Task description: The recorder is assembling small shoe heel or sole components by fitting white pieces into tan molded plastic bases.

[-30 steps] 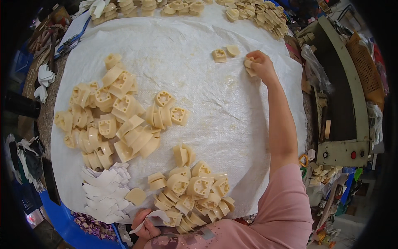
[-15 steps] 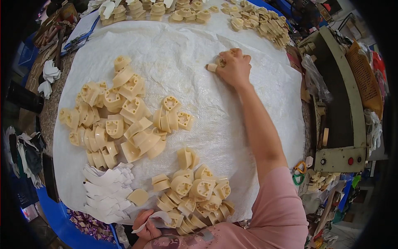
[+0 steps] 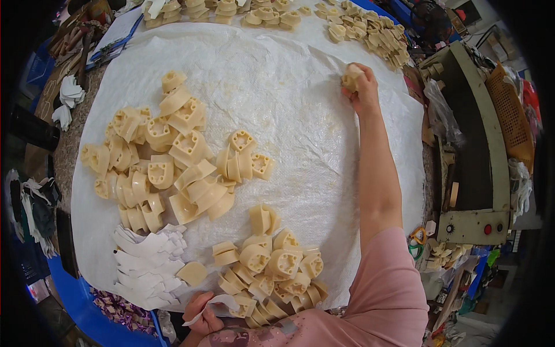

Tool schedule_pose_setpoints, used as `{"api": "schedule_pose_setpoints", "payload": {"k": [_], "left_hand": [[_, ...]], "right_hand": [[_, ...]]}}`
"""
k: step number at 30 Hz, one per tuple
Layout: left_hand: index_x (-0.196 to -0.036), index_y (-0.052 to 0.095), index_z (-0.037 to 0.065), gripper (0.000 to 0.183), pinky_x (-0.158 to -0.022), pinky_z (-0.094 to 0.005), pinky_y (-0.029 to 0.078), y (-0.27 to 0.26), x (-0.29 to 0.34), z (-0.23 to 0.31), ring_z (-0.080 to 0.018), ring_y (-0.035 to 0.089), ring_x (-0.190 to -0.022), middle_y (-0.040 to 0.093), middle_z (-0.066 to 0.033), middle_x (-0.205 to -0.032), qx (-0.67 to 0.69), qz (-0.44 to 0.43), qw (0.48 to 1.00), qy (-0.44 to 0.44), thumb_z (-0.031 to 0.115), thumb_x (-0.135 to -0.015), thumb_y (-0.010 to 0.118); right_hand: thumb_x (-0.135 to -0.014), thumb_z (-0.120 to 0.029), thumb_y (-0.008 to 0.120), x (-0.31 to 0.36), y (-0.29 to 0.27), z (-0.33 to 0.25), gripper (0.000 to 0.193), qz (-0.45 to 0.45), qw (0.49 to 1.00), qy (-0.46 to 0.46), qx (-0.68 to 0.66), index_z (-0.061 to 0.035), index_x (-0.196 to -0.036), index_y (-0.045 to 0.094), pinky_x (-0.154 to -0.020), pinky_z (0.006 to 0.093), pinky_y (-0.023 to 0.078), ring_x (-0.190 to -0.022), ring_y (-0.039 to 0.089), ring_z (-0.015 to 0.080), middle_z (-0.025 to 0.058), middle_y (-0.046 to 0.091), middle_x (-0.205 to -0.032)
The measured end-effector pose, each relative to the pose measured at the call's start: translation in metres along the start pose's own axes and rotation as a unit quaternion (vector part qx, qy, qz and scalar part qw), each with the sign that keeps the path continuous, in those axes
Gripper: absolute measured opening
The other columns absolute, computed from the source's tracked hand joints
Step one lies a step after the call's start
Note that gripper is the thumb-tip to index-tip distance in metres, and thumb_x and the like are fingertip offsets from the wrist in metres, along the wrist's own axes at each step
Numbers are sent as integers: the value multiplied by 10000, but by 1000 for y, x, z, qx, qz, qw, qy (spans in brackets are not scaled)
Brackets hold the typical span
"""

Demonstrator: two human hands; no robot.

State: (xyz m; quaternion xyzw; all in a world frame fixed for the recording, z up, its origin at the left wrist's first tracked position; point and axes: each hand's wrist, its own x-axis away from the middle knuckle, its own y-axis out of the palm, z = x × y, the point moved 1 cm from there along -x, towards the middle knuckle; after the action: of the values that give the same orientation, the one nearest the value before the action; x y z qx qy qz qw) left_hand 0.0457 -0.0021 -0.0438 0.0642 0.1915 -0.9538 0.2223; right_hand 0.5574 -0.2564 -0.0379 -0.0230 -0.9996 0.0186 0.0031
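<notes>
Far right on the white sheet, my right hand is closed on a cream plastic shoe heel, which its fingers partly cover. Close to my body, my left hand pinches a thin white cut piece, bent over between thumb and fingers. Just beyond it lies a stack of similar white cut pieces, with a flat cream disc-like piece at its edge. A pile of cream heels sits to the right of my left hand, their holed ends partly showing.
A larger heap of heels covers the sheet's left. More heels stand in rows along the far edge, beside a pile of small cream pieces. At right are a grey-green machine and green-and-orange scissors.
My right hand has moved right across the far part of the sheet, gripping the heel. My left hand stays in place with the white piece. The view has shifted slightly.
</notes>
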Motion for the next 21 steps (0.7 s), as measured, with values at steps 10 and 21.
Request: {"api": "schedule_pose_setpoints", "payload": {"k": [10,21], "left_hand": [[-953,543,-90,235,-637,-322,480,6,-3,-5,-268,586,-679,606,-194,-812,49,68,996,6,74,-874,394],[-1107,449,-80,280,-650,-298,493,7,-4,-6,-190,590,-702,579,-168,-879,191,50,979,-45,136,-977,327]], "right_hand": [[-742,-329,718,184,14,-75,450,-291,943,-142,-73,-81,-1088,574,-739,362,494,-993,565,280,125,519,-1156],[-568,-329,760,351,74,-88,594,-420,692,-364,460,-248,-1137,608,-1006,645,218,-1223,323,464,93,388,-1337]]}}
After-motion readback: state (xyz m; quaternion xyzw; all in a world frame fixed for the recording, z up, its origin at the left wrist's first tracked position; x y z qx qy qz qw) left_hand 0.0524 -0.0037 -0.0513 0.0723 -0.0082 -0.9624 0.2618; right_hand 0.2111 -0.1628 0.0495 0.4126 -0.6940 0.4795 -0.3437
